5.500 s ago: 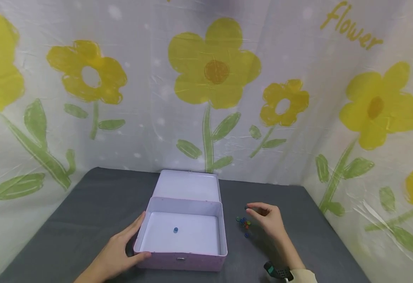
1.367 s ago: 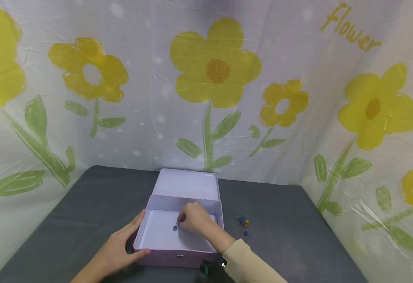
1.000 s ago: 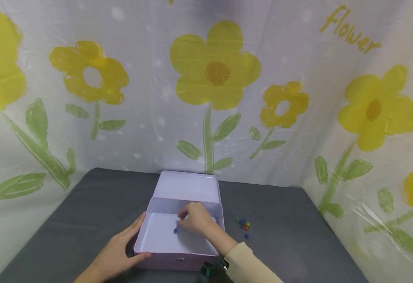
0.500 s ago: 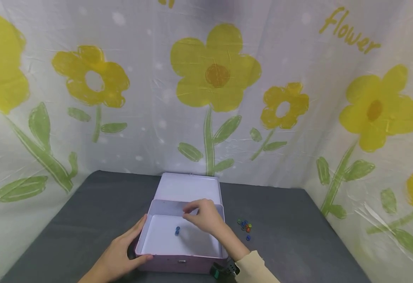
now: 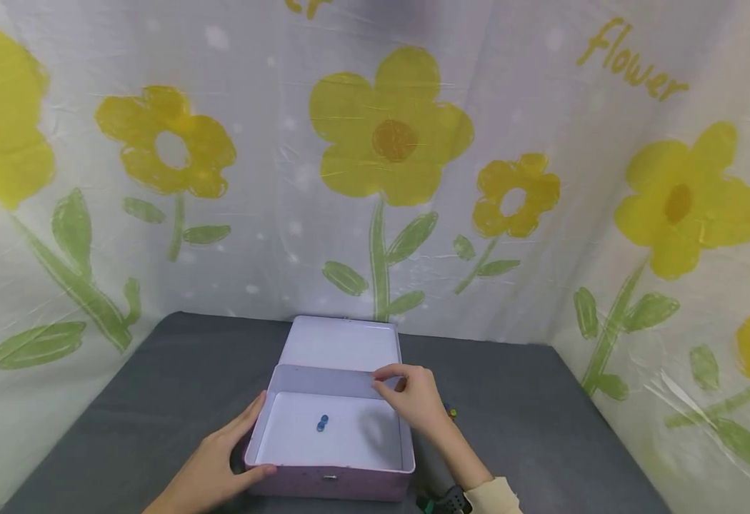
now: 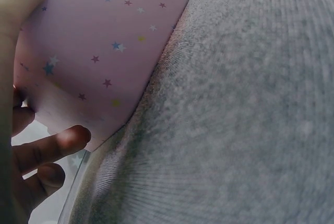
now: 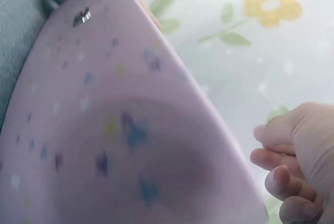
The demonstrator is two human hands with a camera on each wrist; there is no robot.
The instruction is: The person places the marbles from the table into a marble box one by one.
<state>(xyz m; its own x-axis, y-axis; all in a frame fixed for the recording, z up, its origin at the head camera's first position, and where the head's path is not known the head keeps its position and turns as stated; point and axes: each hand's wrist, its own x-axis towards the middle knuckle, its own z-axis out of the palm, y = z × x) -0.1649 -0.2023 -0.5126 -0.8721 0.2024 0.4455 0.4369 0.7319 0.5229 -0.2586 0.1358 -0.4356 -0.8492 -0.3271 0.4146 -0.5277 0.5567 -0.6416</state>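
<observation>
A pink tin box (image 5: 330, 482), with a white inside and small stars on its outside, stands with its hinged lid (image 5: 341, 344) laid back. My left hand (image 5: 217, 453) holds its left side, the thumb over the front rim and the fingers along the side wall. Two small blue glassy beads (image 5: 322, 423) lie together on the box floor. Above the box's right wall is my right hand (image 5: 413, 396), fingers loosely bent and nothing between them; in the right wrist view this hand (image 7: 297, 161) is beside the rim, touching nothing.
Right of the box lie small coloured beads (image 5: 453, 413), mostly hidden behind my right hand. A dark grey cloth (image 5: 510, 421) covers the table. A flower-printed curtain (image 5: 259, 214) surrounds the back and sides. A black watch-like band (image 5: 447, 501) is by the right wrist.
Earlier my right hand pinched a bead near the pile, then set it beside the one in the box. It has let go, risen and moved right. The left hand stays put.
</observation>
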